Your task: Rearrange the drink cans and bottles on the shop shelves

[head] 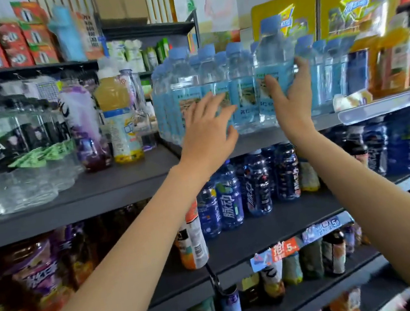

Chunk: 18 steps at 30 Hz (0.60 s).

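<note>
Clear plastic water bottle (272, 77), blue cap and label, upright between both hands.

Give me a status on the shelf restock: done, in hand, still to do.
Done: the blue-capped water bottles stand in tidy rows on the upper shelf.
In hand: the right hand grips one raised water bottle; the left hand reaches open toward the row.
Left: an orange-labelled bottle stands apart beside the dark blue drinks.

Open spot: bare shelf (133, 176) between yellow bottle (118, 120) and water bottles (189, 91).
Blocked: water bottles stand packed together.
</note>
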Available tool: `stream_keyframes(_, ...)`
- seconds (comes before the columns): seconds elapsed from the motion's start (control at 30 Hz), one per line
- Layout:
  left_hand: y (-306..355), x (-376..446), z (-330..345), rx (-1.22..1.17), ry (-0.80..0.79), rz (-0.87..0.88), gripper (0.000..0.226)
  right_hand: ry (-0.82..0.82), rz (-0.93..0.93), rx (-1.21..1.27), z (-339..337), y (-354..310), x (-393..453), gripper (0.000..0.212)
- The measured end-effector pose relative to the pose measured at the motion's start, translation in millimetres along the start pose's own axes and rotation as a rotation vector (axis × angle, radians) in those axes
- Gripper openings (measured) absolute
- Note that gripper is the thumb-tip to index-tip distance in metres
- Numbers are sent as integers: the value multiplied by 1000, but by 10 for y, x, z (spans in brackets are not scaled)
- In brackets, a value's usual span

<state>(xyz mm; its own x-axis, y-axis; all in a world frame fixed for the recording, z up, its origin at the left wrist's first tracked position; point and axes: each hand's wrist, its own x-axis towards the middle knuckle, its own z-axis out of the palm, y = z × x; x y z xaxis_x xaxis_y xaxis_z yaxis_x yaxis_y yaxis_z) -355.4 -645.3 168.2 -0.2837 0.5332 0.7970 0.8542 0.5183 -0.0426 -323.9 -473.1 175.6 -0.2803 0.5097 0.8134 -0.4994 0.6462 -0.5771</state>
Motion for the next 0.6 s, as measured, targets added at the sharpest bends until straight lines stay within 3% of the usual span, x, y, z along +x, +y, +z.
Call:
stream_keyframes(0.13,49,149,224,10,66,57,38,30,58,-49,-181,317,96,63)
stream_keyframes(0.27,189,322,452,97,7,113,41,152,143,51,-401,432,291,57)
stream_keyframes(0.4,426,584,662,153,54,115,44,218,105,154,-655,529,587,69)
stream_keyframes(0.6,960,960,1113,199,42,25,48,135,99,164,-1103,862,1271,90)
